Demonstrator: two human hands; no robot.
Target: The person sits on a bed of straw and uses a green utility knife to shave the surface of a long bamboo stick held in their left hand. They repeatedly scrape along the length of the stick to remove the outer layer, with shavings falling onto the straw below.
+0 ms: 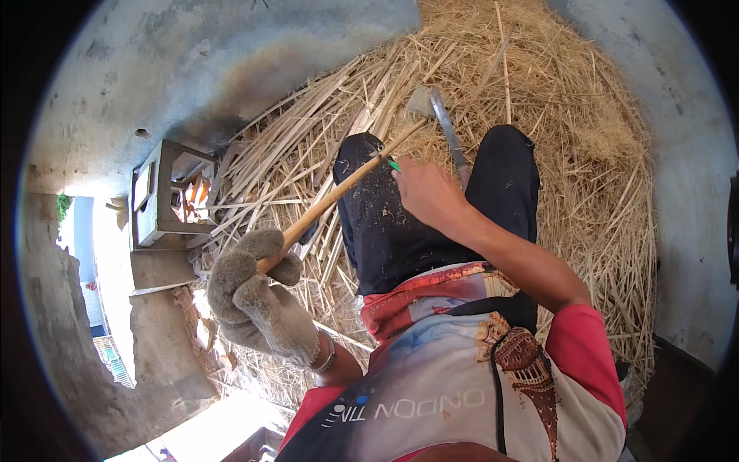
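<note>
A grey knitted work glove covers my left hand (pixel 254 296), which is closed round the thick end of a pale wooden stick (pixel 339 194). The stick slants up and away to the right, over my left thigh. My bare right hand (pixel 431 192) is closed beside the stick, near its far part. A small green piece (pixel 394 165) sticks out from those fingers toward the stick; the rest of it is hidden, so its kind is unclear. Beyond my right hand, between my knees, lies a long metal blade (pixel 448 127), its lower end hidden. A greyish block (pixel 419 102) is beside its tip.
Dry straw and fine shavings (pixel 600 177) cover the floor, with long split strips (pixel 285 138) at the left. A small wooden frame box (pixel 173 196) stands against the grey wall (pixel 192 77). Shavings dust my dark trousers (pixel 392 223). A bright opening (pixel 112 292) is at far left.
</note>
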